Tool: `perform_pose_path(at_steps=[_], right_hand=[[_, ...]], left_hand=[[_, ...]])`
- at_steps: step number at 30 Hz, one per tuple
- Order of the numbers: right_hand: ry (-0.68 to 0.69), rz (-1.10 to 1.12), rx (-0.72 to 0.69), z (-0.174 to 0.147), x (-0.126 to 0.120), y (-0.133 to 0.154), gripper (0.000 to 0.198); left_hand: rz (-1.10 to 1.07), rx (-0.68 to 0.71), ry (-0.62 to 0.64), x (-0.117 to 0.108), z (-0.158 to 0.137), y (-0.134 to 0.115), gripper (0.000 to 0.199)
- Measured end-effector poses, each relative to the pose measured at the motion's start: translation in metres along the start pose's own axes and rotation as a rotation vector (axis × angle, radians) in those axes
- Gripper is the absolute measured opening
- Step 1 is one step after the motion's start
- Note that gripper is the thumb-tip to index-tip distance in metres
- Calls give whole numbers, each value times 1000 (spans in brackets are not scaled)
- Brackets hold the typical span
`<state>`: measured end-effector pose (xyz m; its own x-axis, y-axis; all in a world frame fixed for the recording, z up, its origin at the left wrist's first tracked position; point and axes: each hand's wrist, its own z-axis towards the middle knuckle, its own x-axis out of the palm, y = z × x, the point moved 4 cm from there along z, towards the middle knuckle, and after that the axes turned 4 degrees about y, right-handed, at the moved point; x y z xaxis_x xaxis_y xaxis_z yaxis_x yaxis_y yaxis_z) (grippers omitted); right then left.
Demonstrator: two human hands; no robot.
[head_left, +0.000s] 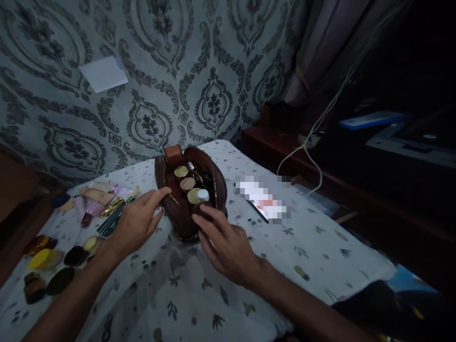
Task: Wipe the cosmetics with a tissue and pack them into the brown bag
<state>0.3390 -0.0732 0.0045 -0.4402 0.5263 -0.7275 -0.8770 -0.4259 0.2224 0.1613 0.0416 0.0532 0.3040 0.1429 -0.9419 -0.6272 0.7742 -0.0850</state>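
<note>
A brown zippered toiletry bag [170, 205] stands open on the cloth-covered surface. Inside it are several round-topped containers [187, 184], a white cap [203, 195] and some slim dark and silvery items [194, 171]. My left hand [140, 219] rests against the bag's left side, its index finger and thumb apart and the other fingers partly hidden. At the bag's front rim is my right hand [226, 240], its fingers bent around something dark that I cannot make out.
Left of the bag lie several tubes [98, 194], a green package [112, 221], and jars, one with a yellow lid [44, 259]. A phone [261, 202] with a blurred screen lies to the right. White cables [320, 126] hang over the dark furniture. A patterned wall [213, 102] stands behind.
</note>
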Motion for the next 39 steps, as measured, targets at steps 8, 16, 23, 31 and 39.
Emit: perform_pose_path(at_steps=[8, 16, 23, 31, 39], right_hand=[[73, -9, 14, 11, -2, -10, 30], [6, 100, -60, 9, 1, 11, 22], [141, 213, -205, 18, 33, 55, 20], [597, 379, -225, 20, 98, 115, 23], [755, 600, -169, 29, 136, 164, 22]], left_hand=[[-26, -29, 35, -1, 6, -7, 48], [-127, -79, 124, 4, -32, -14, 72], [-79, -314, 220, -1, -125, 31, 41], [-4, -702, 113, -23, -206, 109, 27], [138, -1059, 27, -62, -252, 190, 41]])
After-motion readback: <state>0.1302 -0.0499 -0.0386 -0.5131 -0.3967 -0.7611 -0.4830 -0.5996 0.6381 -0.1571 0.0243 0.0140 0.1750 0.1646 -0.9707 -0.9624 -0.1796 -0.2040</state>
